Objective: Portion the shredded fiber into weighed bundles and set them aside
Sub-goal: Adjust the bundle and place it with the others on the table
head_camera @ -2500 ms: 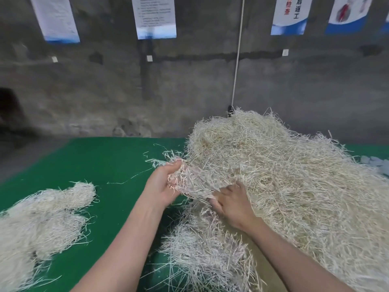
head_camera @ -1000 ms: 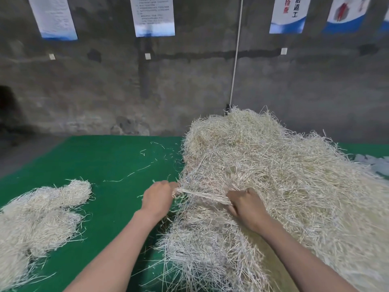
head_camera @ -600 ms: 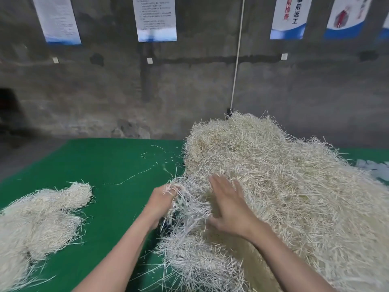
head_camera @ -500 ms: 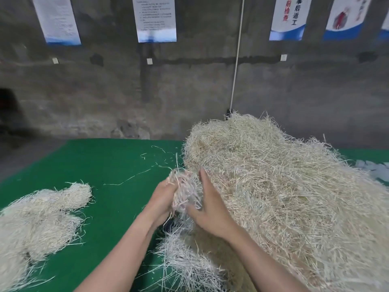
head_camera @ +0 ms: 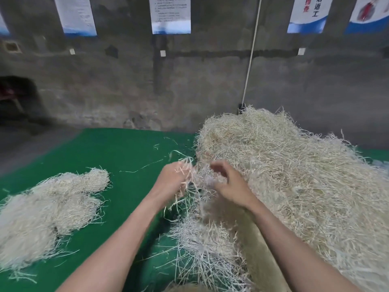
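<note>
- Nearest, at the near foot of the big fiber heap: a ragged fringe of pale strands spilling onto the green mat, between two bare forearms reaching in from below.
- At the heap's left edge: left hand, fingers curled round a tuft of strands, ends sticking out above and below the fist.
- Just right of it, against the heap's left flank: right hand, fingers bent over the fiber; blurred, so cannot tell whether gripping or only resting there.
- Well left of the heap, apart from it on the mat: set-aside bundles, pale and lumpy, lying close together.
- Between bundles and heap: a loose strand and a few scraps.
- Behind the heap: grey concrete wall, a white cord running down to the heap's crest, posters hung along the top.
</note>
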`<action>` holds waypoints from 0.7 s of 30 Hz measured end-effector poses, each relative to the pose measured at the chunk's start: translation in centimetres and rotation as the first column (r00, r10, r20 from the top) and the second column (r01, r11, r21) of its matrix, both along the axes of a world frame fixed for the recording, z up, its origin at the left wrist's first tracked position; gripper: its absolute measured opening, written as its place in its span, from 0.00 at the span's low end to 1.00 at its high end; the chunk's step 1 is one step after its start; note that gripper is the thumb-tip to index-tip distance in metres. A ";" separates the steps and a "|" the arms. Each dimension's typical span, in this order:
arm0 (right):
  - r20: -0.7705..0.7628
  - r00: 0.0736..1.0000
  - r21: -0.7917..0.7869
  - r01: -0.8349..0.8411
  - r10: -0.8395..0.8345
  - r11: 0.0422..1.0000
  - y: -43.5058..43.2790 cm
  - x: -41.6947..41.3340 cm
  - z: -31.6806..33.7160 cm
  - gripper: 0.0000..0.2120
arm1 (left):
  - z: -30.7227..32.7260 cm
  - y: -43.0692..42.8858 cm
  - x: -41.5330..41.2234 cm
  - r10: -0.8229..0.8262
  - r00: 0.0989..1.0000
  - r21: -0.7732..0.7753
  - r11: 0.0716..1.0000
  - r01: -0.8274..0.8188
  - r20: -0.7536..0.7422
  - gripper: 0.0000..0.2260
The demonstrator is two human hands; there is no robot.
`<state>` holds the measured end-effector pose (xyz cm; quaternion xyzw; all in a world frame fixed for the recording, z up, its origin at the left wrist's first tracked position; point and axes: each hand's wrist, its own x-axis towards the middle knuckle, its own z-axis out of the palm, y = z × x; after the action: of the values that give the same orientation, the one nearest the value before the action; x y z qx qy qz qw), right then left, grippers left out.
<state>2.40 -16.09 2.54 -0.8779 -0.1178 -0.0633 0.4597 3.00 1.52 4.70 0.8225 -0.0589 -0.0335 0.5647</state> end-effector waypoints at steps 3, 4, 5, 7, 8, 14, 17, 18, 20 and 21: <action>0.127 0.962 0.011 -0.244 0.241 0.970 1.9 -3.1 4.5 0.37 | 0.2 0.4 -1.8 -0.062 0.988 0.337 0.942 0.010 0.144 0.30; 0.097 0.934 -0.072 -0.337 0.343 0.939 2.5 -4.3 5.1 0.38 | 0.4 0.5 -2.4 -0.085 0.980 0.408 0.913 0.004 0.181 0.35; 0.075 0.912 -0.165 -0.388 0.404 0.907 3.2 -5.2 5.2 0.39 | 0.6 0.7 -3.1 -0.104 0.972 0.458 0.889 -0.006 0.213 0.38; 0.101 0.910 -0.250 -0.368 0.402 0.896 4.6 -6.9 4.8 0.41 | 1.2 1.2 -4.4 -0.113 0.964 0.470 0.883 -0.012 0.239 0.39; 0.150 0.922 -0.214 -0.323 0.358 0.922 5.3 -7.7 4.6 0.41 | 1.7 1.5 -5.1 -0.099 0.966 0.442 0.897 -0.017 0.238 0.40; 0.424 0.905 0.050 -0.050 0.024 0.998 8.4 -10.2 2.8 0.17 | 3.4 3.6 -8.3 -0.087 0.980 0.001 0.996 0.088 0.178 0.46; 0.162 0.986 0.144 0.017 -0.041 0.989 7.8 -10.8 1.5 0.08 | 2.4 4.6 -8.4 -0.182 0.983 -0.250 0.953 0.169 -0.028 0.31; 0.022 0.998 0.203 0.046 -0.052 0.978 7.4 -11.1 0.8 0.06 | 1.8 5.1 -8.6 -0.199 0.979 -0.226 0.956 0.185 -0.042 0.24; -0.192 0.980 0.367 0.114 -0.045 0.923 6.5 -12.1 -1.0 0.06 | 0.0 6.0 -9.1 -0.243 0.970 0.010 0.970 0.243 0.020 0.20; -0.242 0.969 0.405 0.152 -0.055 0.902 6.2 -12.8 -1.9 0.07 | -1.1 6.2 -9.6 -0.289 0.957 0.113 0.952 0.284 0.036 0.20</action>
<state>-10.36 -9.93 0.61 -0.7648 -0.0015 -0.0122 0.6441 -6.60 7.75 3.58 0.8347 -0.1904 -0.0967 0.5075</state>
